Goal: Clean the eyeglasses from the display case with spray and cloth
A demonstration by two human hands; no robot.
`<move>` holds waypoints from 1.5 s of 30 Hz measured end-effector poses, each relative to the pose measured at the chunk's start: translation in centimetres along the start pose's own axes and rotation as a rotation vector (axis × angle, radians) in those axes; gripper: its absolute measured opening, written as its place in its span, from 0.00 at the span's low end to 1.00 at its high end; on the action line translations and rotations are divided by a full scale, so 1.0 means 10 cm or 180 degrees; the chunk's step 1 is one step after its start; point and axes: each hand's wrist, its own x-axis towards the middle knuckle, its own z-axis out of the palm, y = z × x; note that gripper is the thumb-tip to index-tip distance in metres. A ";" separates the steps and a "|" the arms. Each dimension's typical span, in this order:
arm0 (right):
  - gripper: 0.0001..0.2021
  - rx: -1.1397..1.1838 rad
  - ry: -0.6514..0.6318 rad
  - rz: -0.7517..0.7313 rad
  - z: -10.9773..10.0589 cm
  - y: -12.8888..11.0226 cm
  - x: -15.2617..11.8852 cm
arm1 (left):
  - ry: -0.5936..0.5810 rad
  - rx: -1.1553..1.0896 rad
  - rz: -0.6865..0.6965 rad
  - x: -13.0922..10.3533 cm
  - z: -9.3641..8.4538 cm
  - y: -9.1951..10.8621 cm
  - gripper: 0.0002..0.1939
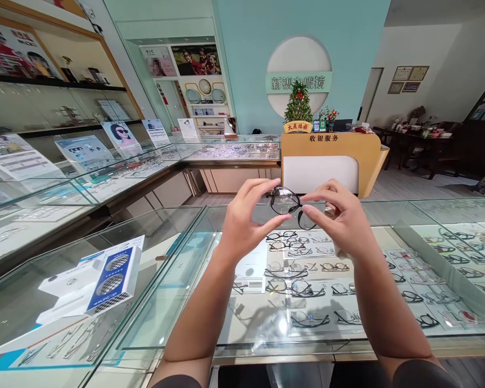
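A pair of dark-rimmed eyeglasses point(285, 200) is held up above the glass display case, tilted with one lens higher than the other. My left hand point(246, 215) grips the rim of the left lens, its thumb below and its fingers above. With thumb and fingertips, my right hand point(341, 218) pinches the frame near the bridge and the right lens. Tucked in that right palm is a crumpled pale cloth point(340, 252), mostly covered by the fingers. Beneath both hands, rows of eyeglasses point(295, 288) lie inside the case.
A glass display case point(267, 349) spans the front. On the left glass stands an open white and blue box point(115, 277). More counters with upright cards point(123, 137) run along the left. A yellow cashier desk point(372, 161) with a plant point(298, 105) stands beyond.
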 end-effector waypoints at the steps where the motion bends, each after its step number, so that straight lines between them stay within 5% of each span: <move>1: 0.07 0.0031 -0.0121 0.0046 0.01 0.00 0.00 | -0.0051 -0.0015 -0.0010 0.00 0.00 0.02 0.34; 15: 0.14 0.1154 -0.1059 0.0440 -0.07 0.07 0.06 | -0.0273 -0.1567 -0.0585 -0.03 0.02 0.04 0.37; 20: 0.15 0.1586 -0.1215 0.0808 -0.07 0.04 0.04 | -0.0273 -0.1600 -0.0586 -0.04 0.03 0.04 0.38; 23: 0.16 0.1605 -0.1092 0.0901 -0.05 0.04 0.05 | -0.0294 -0.1403 -0.0528 -0.04 0.05 0.04 0.40; 26: 0.16 0.1542 -0.0797 0.0869 -0.02 0.09 0.06 | 0.0231 -0.0893 -0.0499 -0.04 0.10 0.09 0.43; 28: 0.16 0.1415 -0.0561 0.0808 0.00 0.12 0.06 | 0.0816 -0.0473 -0.0530 -0.05 0.13 0.16 0.32; 30: 0.15 0.1196 -0.0296 0.0749 0.03 0.14 0.06 | 0.0997 -0.0266 -0.0612 -0.07 0.17 0.24 0.13; 31: 0.14 0.1043 -0.0141 0.0711 0.05 0.14 0.05 | 0.0890 -0.0275 -0.0696 -0.08 0.20 0.27 0.06; 35: 0.09 0.0436 0.0321 0.0340 0.15 0.06 0.01 | 0.0200 -0.0746 -0.1399 -0.11 0.31 0.35 0.11; 45: 0.05 -0.0822 0.0400 -0.0021 0.33 -0.03 -0.05 | 0.0056 -0.1646 -0.2775 -0.07 0.43 0.30 0.20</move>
